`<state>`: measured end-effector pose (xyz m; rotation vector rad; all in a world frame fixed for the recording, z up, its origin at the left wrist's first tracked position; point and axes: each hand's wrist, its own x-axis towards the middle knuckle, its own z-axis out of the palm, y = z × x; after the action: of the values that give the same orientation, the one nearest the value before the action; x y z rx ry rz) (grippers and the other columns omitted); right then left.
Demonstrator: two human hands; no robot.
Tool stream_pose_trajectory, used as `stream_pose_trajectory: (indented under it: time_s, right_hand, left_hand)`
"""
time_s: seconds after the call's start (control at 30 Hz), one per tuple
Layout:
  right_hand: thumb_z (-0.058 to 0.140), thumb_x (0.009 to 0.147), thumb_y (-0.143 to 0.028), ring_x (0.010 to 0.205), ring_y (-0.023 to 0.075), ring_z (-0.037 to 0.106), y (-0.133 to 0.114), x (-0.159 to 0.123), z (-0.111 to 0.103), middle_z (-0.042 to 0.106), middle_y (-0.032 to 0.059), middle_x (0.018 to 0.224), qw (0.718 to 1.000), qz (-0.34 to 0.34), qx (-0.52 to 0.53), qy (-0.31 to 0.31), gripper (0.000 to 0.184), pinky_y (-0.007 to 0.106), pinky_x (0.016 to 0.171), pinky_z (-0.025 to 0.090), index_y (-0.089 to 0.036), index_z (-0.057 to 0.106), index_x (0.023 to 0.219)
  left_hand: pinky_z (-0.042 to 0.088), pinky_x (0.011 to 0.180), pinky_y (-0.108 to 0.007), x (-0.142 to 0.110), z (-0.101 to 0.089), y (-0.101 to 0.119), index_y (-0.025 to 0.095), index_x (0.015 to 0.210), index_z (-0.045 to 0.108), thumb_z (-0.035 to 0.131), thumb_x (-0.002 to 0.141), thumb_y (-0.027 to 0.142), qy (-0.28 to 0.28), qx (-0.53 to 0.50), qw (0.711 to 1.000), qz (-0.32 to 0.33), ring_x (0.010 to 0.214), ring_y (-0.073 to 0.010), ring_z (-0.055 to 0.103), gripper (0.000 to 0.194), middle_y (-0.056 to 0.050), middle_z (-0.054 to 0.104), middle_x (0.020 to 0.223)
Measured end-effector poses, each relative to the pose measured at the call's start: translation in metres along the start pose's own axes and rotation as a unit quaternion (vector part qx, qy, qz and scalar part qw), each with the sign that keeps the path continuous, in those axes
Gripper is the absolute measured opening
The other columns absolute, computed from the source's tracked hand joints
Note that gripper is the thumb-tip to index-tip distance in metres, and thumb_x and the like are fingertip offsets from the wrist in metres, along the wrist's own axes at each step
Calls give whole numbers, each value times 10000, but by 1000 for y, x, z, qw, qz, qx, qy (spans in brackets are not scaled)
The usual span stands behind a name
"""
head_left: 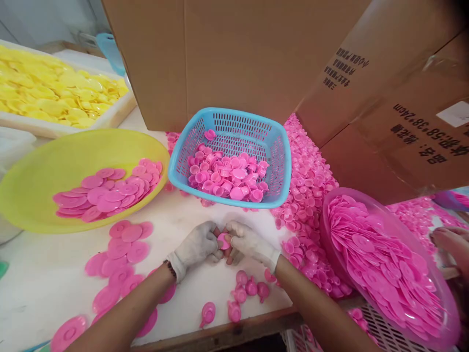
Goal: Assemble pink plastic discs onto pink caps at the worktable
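Observation:
My left hand (201,244) and my right hand (245,242) meet above the white table, both in pale gloves with bare fingertips. Between their closed fingers is a small round pink plastic toy piece (223,240); the fingers hide part of it, so its exact kind cannot be told. Below my right hand lie several pink toy teapots (240,293). Beyond both hands stands a blue perforated basket (285,161) with small pink cup-like pieces (229,173) in it. To the left of my left hand, flat pink discs (119,249) lie on the table.
A yellow basin (32,190) with pink discs stands left, before a white tray (120,105) of yellow pieces. Loose pink pieces (308,195) are heaped on the right beside a pink basin (330,244) full of discs. Cardboard boxes (238,58) wall the back. Another person's hand (452,247) shows far right.

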<state>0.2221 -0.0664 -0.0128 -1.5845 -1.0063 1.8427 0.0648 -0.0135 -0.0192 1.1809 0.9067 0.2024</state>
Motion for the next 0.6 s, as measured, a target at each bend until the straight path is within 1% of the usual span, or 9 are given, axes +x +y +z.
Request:
stream_pose_trajectory:
  time_s: [0.1,0.17,0.27,0.37,0.47,0.53,0.6]
  right_hand:
    - [447,851,-305,533,159,645,3,4,-3,603,-13,600,1000,12,12,-23,133,245,496,507,-194,426,922]
    - [436,858,-317,521,157,641,4,5,-1,606,-10,593,1000,10,8,-16,137,238,486,500,-192,428,915]
    - [408,864,-284,467,136,613,1,3,5,602,-20,584,1000,11,-6,6,110,214,452,473,-195,436,922]
    - [386,858,-240,423,113,576,-2,0,15,564,-42,540,999,13,-9,42,100,195,433,451,-196,449,923]
    - [383,851,-235,369,97,523,5,1,26,525,-57,511,997,5,-12,80,112,168,372,393,-205,459,927]
    - [388,848,-252,336,87,484,15,4,31,506,-61,508,993,-23,-6,115,110,155,331,339,-214,465,917]
    - [414,838,-263,323,78,457,23,6,34,493,-62,509,987,-73,1,142,85,156,320,322,-213,474,872]
  left_hand:
    - [386,440,-198,-3,0,-1,183,785,400,572,675,279,-11,-1,1000,11,467,-104,518,226,4,591,564]
    - [385,446,-197,-5,0,-2,187,795,400,586,688,304,-13,3,1000,26,474,-100,513,244,11,588,580]
    - [343,401,-190,-5,1,-2,199,813,394,581,681,278,16,41,999,23,421,-95,476,243,55,527,533]
    - [317,372,-188,-4,5,-4,214,802,380,554,677,245,40,98,994,26,390,-100,460,217,78,485,493]
    - [323,371,-189,-5,9,-7,220,795,364,508,688,225,58,119,990,40,399,-112,480,180,65,514,486]
    - [323,367,-193,-6,8,-9,219,825,352,476,711,238,48,94,993,48,402,-118,481,169,52,540,507]
    - [325,366,-202,-9,4,-8,211,888,366,462,740,279,48,88,993,67,404,-119,471,189,44,550,546]
